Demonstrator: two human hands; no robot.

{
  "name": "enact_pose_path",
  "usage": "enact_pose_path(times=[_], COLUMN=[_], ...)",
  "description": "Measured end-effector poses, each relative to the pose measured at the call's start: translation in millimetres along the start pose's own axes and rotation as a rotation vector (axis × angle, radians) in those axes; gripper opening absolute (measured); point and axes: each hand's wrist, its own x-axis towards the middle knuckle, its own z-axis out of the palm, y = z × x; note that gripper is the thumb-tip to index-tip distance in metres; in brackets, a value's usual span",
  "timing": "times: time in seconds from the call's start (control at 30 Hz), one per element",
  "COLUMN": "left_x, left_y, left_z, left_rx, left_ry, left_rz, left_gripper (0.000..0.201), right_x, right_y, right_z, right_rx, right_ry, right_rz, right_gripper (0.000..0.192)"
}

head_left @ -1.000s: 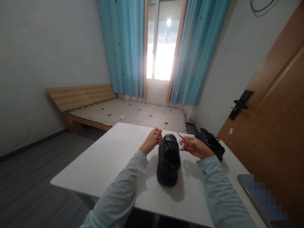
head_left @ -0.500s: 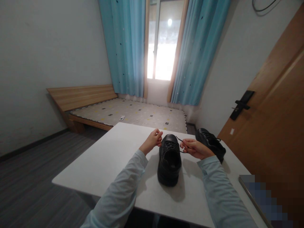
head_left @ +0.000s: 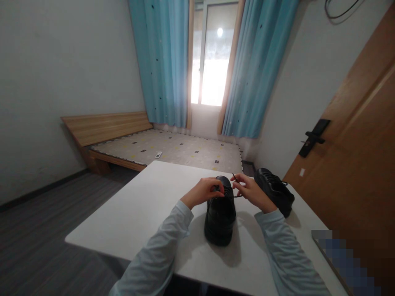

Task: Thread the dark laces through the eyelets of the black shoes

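The black lace-up shoe (head_left: 220,230) points toward the white table's (head_left: 142,209) far edge, its shoelace (head_left: 236,197) apparently threaded but tying seemingly unfinished, the right hand (head_left: 252,192) pinching the lace, the left hand (head_left: 202,191) curled over the opening, grip unclear.

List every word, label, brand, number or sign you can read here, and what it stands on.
None can be read.
White handset on the mattress: markings too small.
Pale patch on the door: too small.
Pixelated item, lower right: obscured.
Nearer black shoe, farther black shoe: no legible brand.
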Motion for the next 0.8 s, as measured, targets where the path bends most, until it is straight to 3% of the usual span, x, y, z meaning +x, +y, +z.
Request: enact_pose_path(times=[0.27,0.43,0.57,0.8], left_x=[-1.2,-2.1,-3.6,-3.7], left_y=[-11.8,-13.5,-15.2,-21.2], left_z=[-3.4,-6.6,-8.0,-8.7], left_rx=[0.067,0.07,0.077,0.155], left_ry=[0.013,-0.019,-0.005,-0.003], left_rz=[-0.026,-0.036,-0.006,0.09], left_gripper=[0.006,0.005,0.006,0.007], right_x=[-10.2,-11.8,-12.2,-14.5], right_y=[-3.3,-7.8,-10.1,-16.4], right_z=[-14.6,-15.7,-16.1,-16.6], right_rx=[-0.255,-0.354,-0.347,-0.375], right_ry=[-0.06,-0.254,-0.376,-0.424], right_rz=[-0.14,-0.176,-0.216,-0.258], right_gripper=[0.05,0.024,0.024,0.021])
